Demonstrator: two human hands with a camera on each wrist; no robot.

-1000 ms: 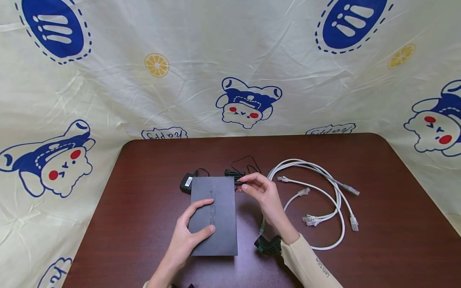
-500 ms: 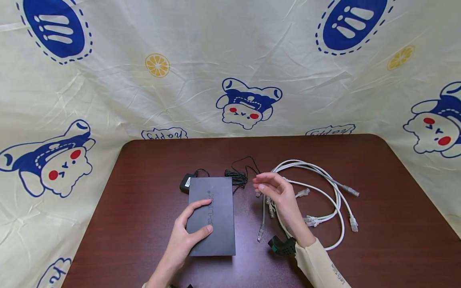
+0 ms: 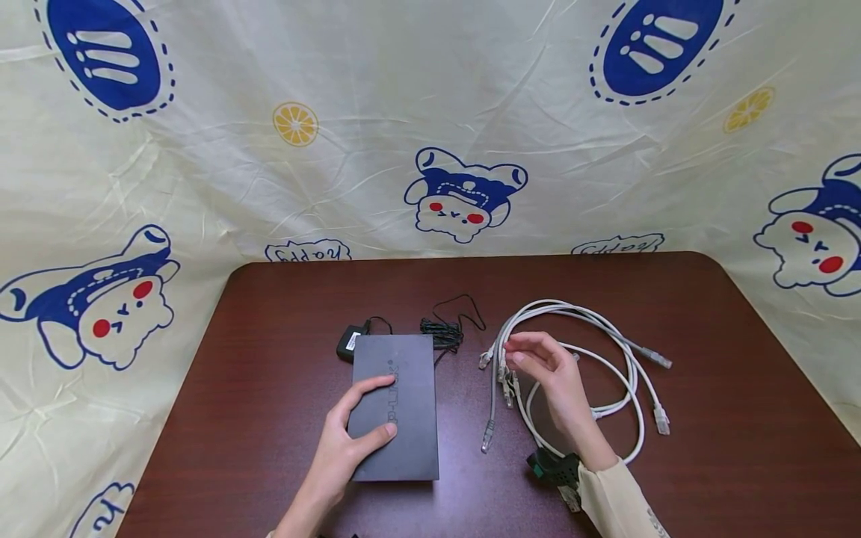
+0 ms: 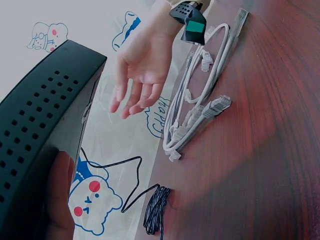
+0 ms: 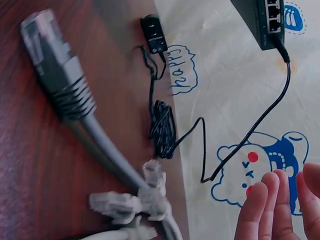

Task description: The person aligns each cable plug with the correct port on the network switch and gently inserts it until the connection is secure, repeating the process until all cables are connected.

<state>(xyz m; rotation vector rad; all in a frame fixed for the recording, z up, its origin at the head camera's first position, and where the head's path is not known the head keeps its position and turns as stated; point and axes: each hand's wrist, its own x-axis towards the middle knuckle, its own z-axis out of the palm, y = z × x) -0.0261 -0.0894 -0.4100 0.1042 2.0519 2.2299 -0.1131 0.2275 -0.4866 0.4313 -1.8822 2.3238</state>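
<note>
A dark grey network switch [image 3: 415,366], marked TP-Link, is gripped by my left hand [image 3: 339,441], thumb and index finger lying across its top. The left wrist view shows its vented side [image 4: 40,117] and a finger [image 4: 61,195] along its edge. In the right wrist view, a black power plug [image 5: 281,48] sits in the switch's port side, beside the network ports. My right hand [image 3: 554,381] is over the left part of the white network cables [image 3: 662,420], fingers loosely bent and holding nothing. A grey cable's clear plug [image 5: 50,55] looms near the right wrist camera.
The black power adapter [image 3: 347,344] lies behind the switch's left corner. Its bundled cord [image 3: 442,334] rests behind the right corner. Everything is on a brown wooden table [image 3: 282,418], with a patterned cloth [image 3: 363,179] hanging behind its far edge.
My right hand has let go of the black power plug at the switch's right far corner and moved right, over the white cables. The left hand and switch shifted slightly left.
</note>
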